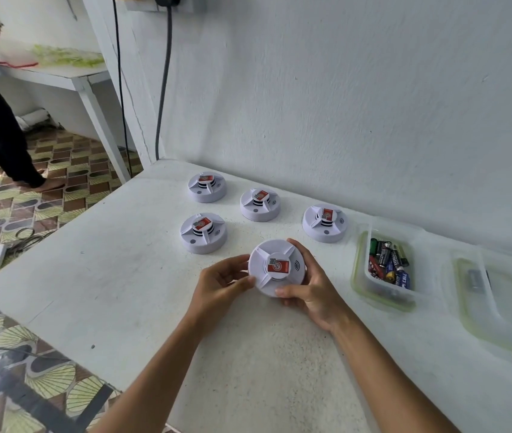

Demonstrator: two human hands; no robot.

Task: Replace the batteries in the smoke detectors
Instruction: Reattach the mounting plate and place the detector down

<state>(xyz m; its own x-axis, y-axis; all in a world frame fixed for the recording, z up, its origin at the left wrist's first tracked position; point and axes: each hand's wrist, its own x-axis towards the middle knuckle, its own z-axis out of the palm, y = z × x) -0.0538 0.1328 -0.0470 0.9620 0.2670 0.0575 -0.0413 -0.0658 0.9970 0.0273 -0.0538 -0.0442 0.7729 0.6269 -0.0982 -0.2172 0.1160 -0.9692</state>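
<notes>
The right container holds a blurred, perhaps metallic object.

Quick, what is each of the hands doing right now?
Left hand: closed on the left rim of the round white plastic smoke detector.
Right hand: closed on the right and near rim of that detector.

1. Two bare forearms enter from the bottom edge of the head view, one from about 7 o'clock and the other from about 5 o'clock.
2. No sleeve shows on either arm; both are uncovered from the frame edge up to the wrist.
3. The left hand is bare, with no glove, ring or band visible on it.
4. The right hand is likewise bare, with no watch or bracelet at its wrist.
5. The fingers are slim, with short, plain nails that carry no visible polish.
6. No markings or clothing can be seen on the wearer.
</notes>
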